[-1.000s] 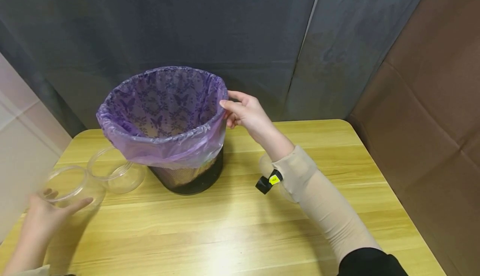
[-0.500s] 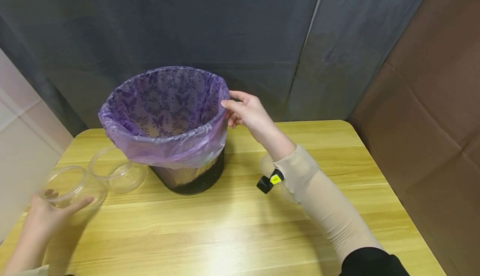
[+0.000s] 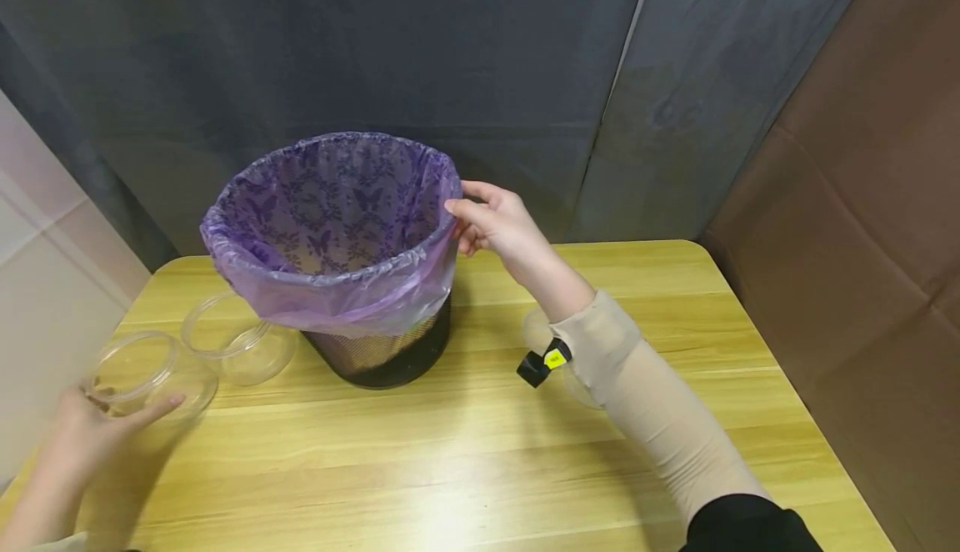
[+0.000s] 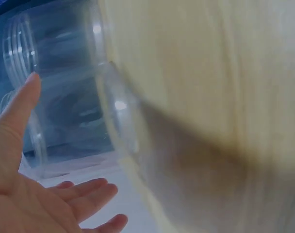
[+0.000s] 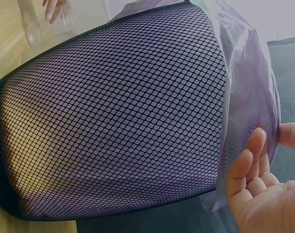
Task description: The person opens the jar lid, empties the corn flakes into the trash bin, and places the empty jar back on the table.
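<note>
A wire mesh trash bin (image 3: 375, 360) stands on the table in the head view, lined with a purple patterned trash bag (image 3: 352, 302) folded over its rim. My right hand (image 3: 491, 223) pinches the lined rim on the right side, thumb on top and fingers outside; the right wrist view shows the fingers (image 5: 256, 141) against the bag. At the left, a clear round jar (image 3: 198, 385) without a lid stands on the table. Beside it is my left hand (image 3: 82, 435), thumb and fingers spread around its near side. In the left wrist view, the fingers (image 4: 96, 196) hold nothing.
Between that jar and the bin stands another clear jar (image 3: 258, 356). Clear round objects (image 3: 580, 387) lie partly hidden under the right forearm. Dark curtain (image 3: 450, 52) hangs behind the wooden table (image 3: 420, 469), with a brown cover (image 3: 847, 202) at right.
My left hand has drawn very slightly left from the jar. The right hand keeps its hold on the bin's rim. The head view has shifted a little.
</note>
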Demonstrator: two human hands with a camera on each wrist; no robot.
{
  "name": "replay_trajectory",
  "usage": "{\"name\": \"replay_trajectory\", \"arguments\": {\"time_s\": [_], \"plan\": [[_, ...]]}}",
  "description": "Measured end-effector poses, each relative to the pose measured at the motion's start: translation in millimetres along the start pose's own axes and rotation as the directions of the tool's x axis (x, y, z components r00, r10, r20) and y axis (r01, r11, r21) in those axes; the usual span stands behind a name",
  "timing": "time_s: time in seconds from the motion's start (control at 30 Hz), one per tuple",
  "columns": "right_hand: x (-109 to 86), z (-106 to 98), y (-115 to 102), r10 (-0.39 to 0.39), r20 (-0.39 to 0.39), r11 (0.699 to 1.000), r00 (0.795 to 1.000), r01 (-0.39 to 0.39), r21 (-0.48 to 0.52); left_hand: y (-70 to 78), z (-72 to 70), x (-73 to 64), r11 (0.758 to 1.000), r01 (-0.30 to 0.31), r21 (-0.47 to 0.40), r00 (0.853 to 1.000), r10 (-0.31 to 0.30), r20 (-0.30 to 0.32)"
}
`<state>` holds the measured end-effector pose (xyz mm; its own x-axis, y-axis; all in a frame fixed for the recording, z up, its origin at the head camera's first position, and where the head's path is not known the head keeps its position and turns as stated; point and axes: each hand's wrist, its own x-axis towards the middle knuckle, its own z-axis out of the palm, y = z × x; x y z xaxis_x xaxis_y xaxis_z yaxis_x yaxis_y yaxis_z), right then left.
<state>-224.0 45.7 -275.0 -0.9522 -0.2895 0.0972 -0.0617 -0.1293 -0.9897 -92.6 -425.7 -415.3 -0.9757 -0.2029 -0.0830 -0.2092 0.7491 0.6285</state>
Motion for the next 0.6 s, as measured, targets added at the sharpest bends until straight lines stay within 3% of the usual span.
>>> {"name": "replay_trajectory", "arguments": {"time_s": [0.17, 0.27, 0.47, 0.6], "plan": [[-0.2, -1.0, -0.7, -0.002, -0.004, 1.0, 1.0, 0.002, -0.005, 3.2, -10.2, 2.7, 0.994, -0.111, -0.013, 0.994, 0.111, -0.004], [-0.1, -1.6, -1.4, 0.0, -0.008, 1.0, 1.0, 0.0, -0.009, 10.5, -17.5, 3.1, 0.992, -0.125, 0.013, 0.992, 0.125, 0.018], [-0.9, -5.4, -5.3, -0.002, -0.021, 1.0, 1.0, 0.002, -0.028, 27.7, -27.8, 6.1, 0.976, -0.192, 0.104, 0.98, 0.196, -0.033], [-2.4, -11.2, -7.9, -0.01, -0.029, 0.995, 1.0, 0.007, -0.095, 41.7, -31.9, 6.8, 0.964, -0.221, 0.146, 0.971, 0.232, -0.059]]}}
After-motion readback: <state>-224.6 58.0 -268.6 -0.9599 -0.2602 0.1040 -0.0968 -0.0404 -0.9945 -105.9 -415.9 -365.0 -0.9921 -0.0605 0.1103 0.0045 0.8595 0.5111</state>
